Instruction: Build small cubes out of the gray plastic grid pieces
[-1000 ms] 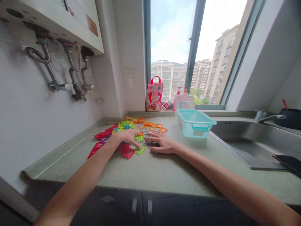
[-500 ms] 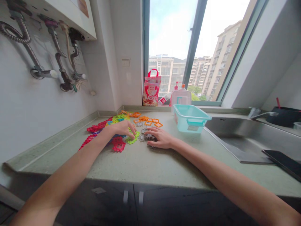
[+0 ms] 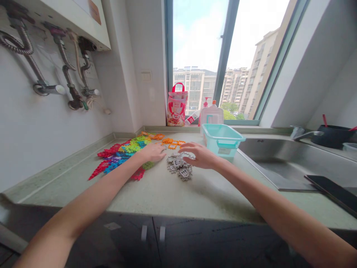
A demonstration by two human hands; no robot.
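My left hand (image 3: 154,152) reaches over the counter, fingers together at a small grey interlocking plastic piece (image 3: 164,147), which it seems to pinch at the fingertips. Just above the right side of a heap of grey interlocking plastic pieces (image 3: 180,167), my right hand (image 3: 199,154) is open, thumb and fingers curved apart. Under and left of my left forearm lie mixed pieces: red ones (image 3: 110,150), blue ones (image 3: 115,162) and yellow-green ones (image 3: 131,148), partly hidden by the arm. Orange pieces (image 3: 169,141) lie in a row behind my hands.
A turquoise plastic tub (image 3: 223,136) stands on the counter (image 3: 156,201) right of my right hand. Beyond it are a steel sink (image 3: 284,160) and a black phone (image 3: 331,190). A red-and-white bag (image 3: 177,108) and bottles stand by the window.
My left hand has moved from the yellow-green pieces up and right to the grey piece. My right hand has lifted rightward off the grey heap, uncovering it. The view has shifted slightly.
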